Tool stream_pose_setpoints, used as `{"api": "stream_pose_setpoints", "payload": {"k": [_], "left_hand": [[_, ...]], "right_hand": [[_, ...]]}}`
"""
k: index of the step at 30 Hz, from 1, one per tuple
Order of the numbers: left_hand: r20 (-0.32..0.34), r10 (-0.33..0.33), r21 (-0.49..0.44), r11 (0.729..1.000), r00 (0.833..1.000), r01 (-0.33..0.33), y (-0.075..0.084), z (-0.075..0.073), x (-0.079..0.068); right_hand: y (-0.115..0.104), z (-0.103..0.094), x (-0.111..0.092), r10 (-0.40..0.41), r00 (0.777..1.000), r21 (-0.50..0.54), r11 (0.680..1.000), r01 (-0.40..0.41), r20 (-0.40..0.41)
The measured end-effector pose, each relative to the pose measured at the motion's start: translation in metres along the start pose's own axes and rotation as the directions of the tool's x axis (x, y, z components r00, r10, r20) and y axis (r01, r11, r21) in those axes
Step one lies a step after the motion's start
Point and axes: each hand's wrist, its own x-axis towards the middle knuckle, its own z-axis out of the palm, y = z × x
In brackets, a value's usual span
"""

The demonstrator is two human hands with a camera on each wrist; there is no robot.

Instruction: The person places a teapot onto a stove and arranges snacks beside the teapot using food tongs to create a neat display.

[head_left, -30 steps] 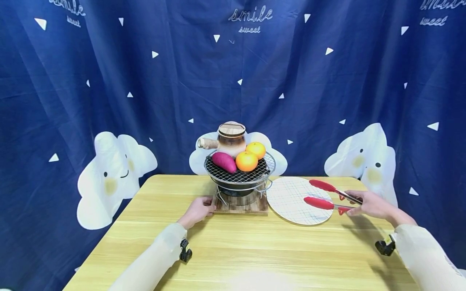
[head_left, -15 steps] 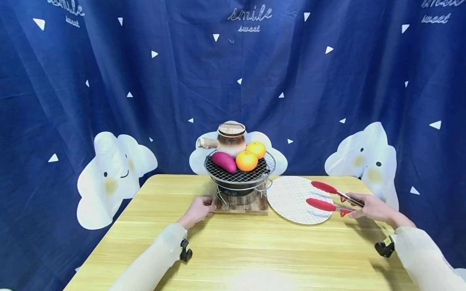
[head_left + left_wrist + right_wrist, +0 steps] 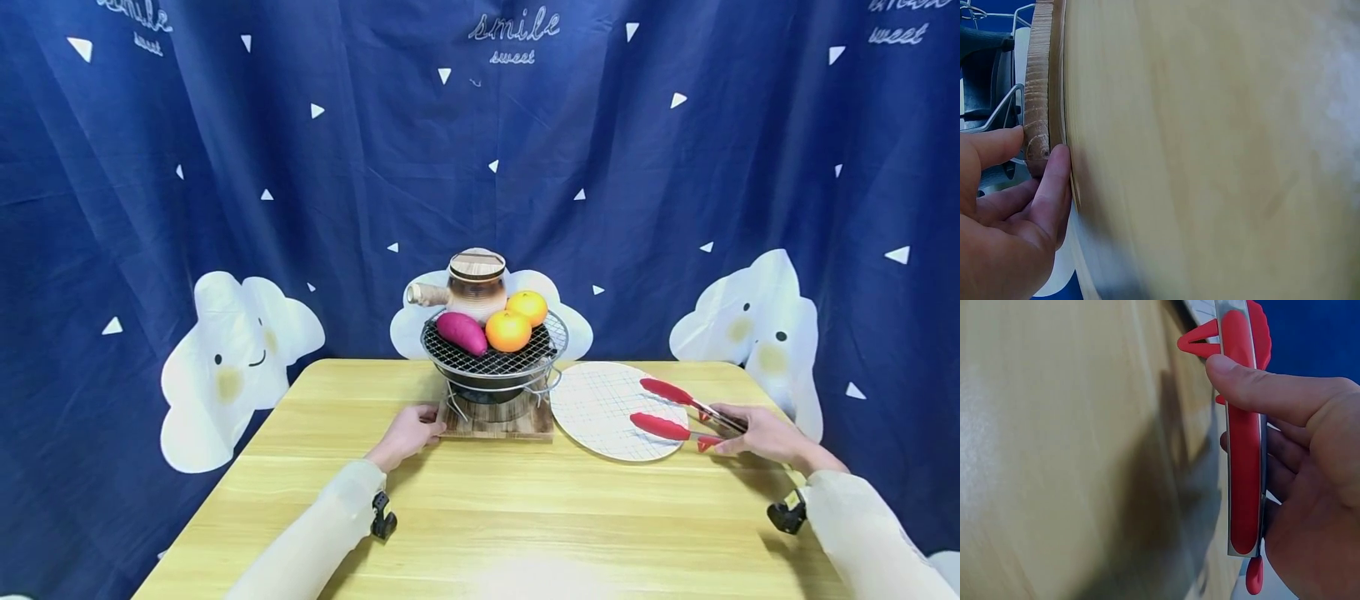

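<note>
My left hand [image 3: 408,433] pinches the left front corner of a square wooden board [image 3: 498,429]; in the left wrist view the thumb lies on the top side and fingers touch the edge [image 3: 1038,94]. On the board stands a small round grill [image 3: 491,383] with a wire rack. A purple sweet potato [image 3: 462,333], an orange [image 3: 508,332] and a second orange [image 3: 527,307] lie on the rack, before a lidded clay pot [image 3: 477,292]. My right hand [image 3: 761,433] holds red-tipped tongs [image 3: 663,427], arms spread, over the right part of a white round plate [image 3: 600,408].
The pot's side handle [image 3: 427,295] sticks out to the left. A wire loop [image 3: 546,382] of the grill stand reaches toward the plate. Behind the wooden table [image 3: 465,517] hangs a blue curtain [image 3: 360,192] with cloud figures.
My right hand and the tongs have dipped slightly, their arms still apart. The left hand, board, grill and food have stayed in place.
</note>
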Motion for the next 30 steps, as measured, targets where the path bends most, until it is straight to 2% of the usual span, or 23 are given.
{"api": "stream_pose_setpoints", "payload": {"k": [8,17,26,30], "left_hand": [[-0.001,0.006,0.009,1.000,1.000,-0.006,0.003,-0.002,0.000],[0.006,0.002,0.004,1.000,1.000,-0.002,0.003,-0.001,-0.001],[-0.003,0.000,0.002,1.000,1.000,0.000,0.003,-0.001,-0.001],[-0.006,0.019,0.018,1.000,1.000,-0.019,0.003,-0.001,-0.003]], "right_hand": [[-0.003,0.003,0.002,-0.016,1.000,0.024,1.000,0.016,0.019],[-0.004,0.009,0.006,-0.046,0.999,0.022,0.999,0.046,0.005],[-0.003,0.012,0.011,-0.031,0.999,0.022,0.999,0.032,-0.005],[-0.001,0.014,0.012,-0.017,1.000,0.017,1.000,0.017,-0.001]]}}
